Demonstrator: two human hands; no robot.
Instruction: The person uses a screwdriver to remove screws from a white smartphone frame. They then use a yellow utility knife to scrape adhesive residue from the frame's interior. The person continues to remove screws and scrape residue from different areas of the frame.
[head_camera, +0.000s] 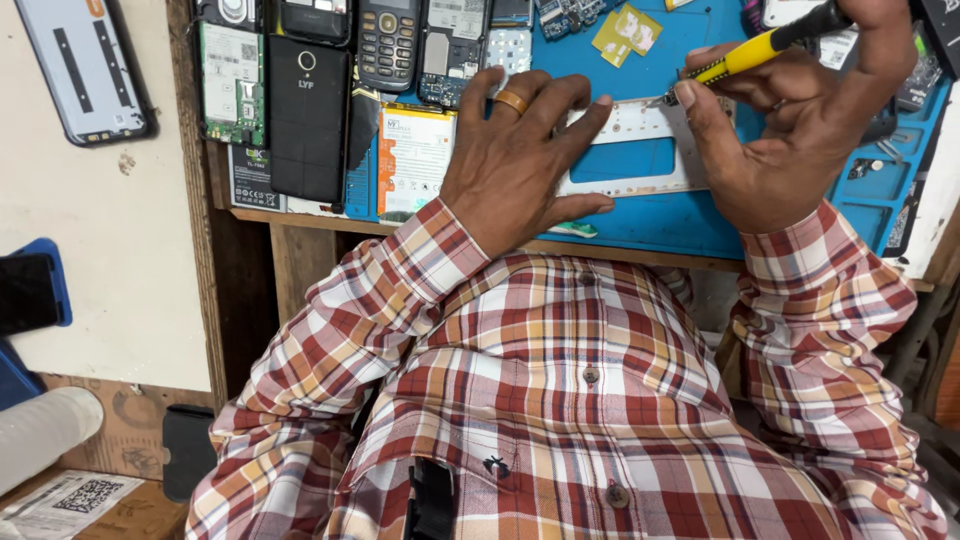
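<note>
Your left hand (520, 160) lies flat on the white phone frame (640, 150), fingers spread wide and pressing it down onto the blue mat (640, 215) — a gold ring (511, 101) shows on one finger. Your right hand (790, 130) sits at the frame's right end, fingers closed around a yellow-handled screwdriver (750, 55), its tip touching the frame's upper edge. The frame rests in the middle of the mat, close to the worktop's front edge. Left of the frame, just beyond your left hand, lies a white-and-orange battery (413, 160); farther left a black phone back (307, 120) and a green circuit board (231, 82) — and above the frame, a keypad phone (388, 40).
</note>
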